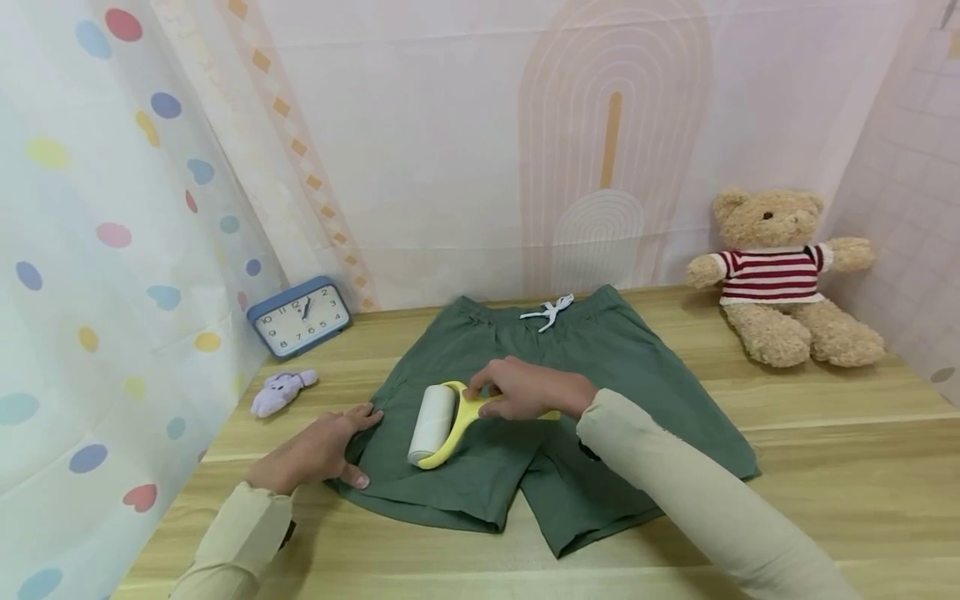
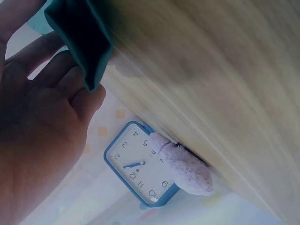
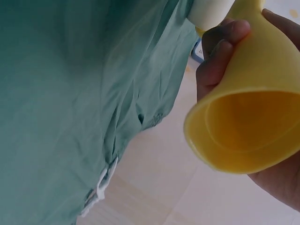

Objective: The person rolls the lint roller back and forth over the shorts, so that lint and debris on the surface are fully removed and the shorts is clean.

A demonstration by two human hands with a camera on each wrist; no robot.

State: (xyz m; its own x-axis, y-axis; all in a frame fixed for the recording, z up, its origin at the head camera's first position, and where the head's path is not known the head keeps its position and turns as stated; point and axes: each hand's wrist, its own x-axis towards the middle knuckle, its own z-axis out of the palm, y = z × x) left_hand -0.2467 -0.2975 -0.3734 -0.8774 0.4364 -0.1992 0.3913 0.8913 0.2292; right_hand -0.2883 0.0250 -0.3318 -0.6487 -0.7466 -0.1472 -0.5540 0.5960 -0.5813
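Dark green shorts [image 1: 630, 367] lie spread on the table, waistband toward the wall, with a white drawstring [image 1: 551, 312] tied in a bow. My right hand [image 1: 525, 387] grips the yellow handle of a lint roller [image 1: 432, 423]. Its white cylinder rests over the left leg of the shorts. In the right wrist view the fingers wrap the handle [image 3: 267, 61], whose flared hollow end faces the camera. My left hand [image 1: 318, 450] rests at the left edge of that leg, thumb spread from the fingers. The left wrist view has its fingers beside the fabric's edge [image 2: 91, 51].
A blue-framed clock [image 1: 300, 317] stands at the back left, with a small purple plush toy [image 1: 281, 393] in front of it. At the back right sits a teddy bear [image 1: 776, 279] in a striped sweater. Patterned curtains [image 1: 420, 150] hang behind and at the left of the wooden table [image 1: 847, 450].
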